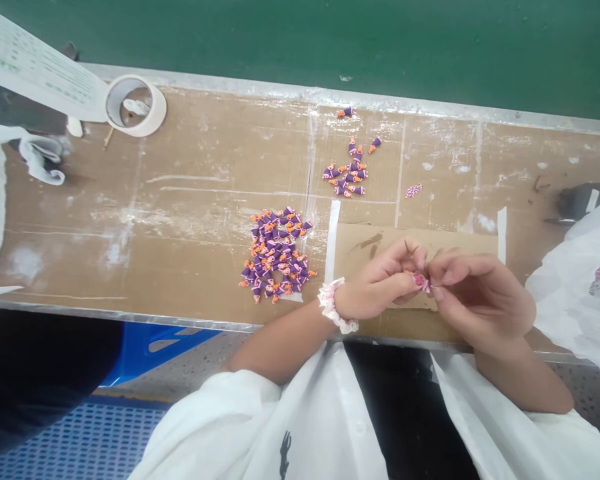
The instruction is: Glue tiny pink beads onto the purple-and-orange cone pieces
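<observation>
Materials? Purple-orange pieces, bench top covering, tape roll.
The purple-and-orange pieces look like moulded soft plastic or polymer clay: matte, even colour, though too small to be sure. The bench top covering looks like brown cardboard, dull and scuffed with white marks. The tape roll looks like cream paper masking tape, a matte, opaque band.

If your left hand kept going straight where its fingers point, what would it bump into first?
The left hand would first meet the small pink piece at its fingertips, then the right hand just beyond, though depth is hard to judge from above.
</observation>
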Motion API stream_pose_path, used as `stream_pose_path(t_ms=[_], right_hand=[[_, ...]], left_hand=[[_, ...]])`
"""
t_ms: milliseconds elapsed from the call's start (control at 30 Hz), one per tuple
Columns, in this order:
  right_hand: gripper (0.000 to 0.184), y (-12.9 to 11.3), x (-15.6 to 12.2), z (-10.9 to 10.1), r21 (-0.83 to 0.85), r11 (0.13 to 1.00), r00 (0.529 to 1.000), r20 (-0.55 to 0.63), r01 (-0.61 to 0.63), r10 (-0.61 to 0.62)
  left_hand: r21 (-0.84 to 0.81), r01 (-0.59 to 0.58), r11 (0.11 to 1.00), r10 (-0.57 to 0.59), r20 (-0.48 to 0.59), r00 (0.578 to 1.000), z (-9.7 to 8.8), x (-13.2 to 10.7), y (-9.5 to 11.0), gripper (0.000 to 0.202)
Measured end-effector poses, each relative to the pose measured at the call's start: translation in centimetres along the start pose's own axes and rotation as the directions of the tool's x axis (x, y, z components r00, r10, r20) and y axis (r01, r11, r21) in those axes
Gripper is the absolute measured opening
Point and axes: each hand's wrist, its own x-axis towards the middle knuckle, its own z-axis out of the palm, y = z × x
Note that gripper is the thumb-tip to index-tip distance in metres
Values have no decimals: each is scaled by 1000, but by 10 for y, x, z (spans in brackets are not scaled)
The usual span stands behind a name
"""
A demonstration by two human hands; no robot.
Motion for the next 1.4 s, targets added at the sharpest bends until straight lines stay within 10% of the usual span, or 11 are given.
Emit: stream_pose_path(t_ms=[300,733,900,1167,1400], right_hand=[[31,-5,1,0,-121,993,1000,28,5,-2],[33,-4,2,-5,-158,985,994,91,74,-60],[34,-4,4,-8,-41,998,999,11,43,-42],[34,0,4,-12,-63,997,994,98,48,-42],[38,2,4,-11,-85,991,993,69,99,-94]], left_hand=[[147,-130,981,132,-3,991,0,0,-3,31],[25,-12,1000,12,22,1000,2,-3,-6,31],[154,-208,966,199,72,977,5,-5,-6,21],[763,-516,389,552,255,794,-8,-7,-3,6],[868,-476,-143,635,450,628,-5,-2,5,12]])
